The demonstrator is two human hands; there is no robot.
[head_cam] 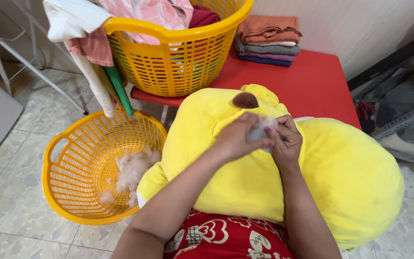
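A big yellow plush toy (350, 172) with a brown patch lies across my lap. Both hands meet on its top. My left hand (235, 136) pinches a tuft of white stuffing (260, 128) that sticks out of the toy. My right hand (287, 141) grips the yellow fabric just beside that tuft, fingers curled. On the floor to the left stands a yellow plastic basket (58, 192) with several clumps of white stuffing (132, 170) inside.
A second yellow basket (168, 62) full of clothes stands on a red table (312, 81), with a stack of folded clothes (269, 41) behind it. A white metal rack (34, 67) stands at left on the tiled floor. Bags lie at right.
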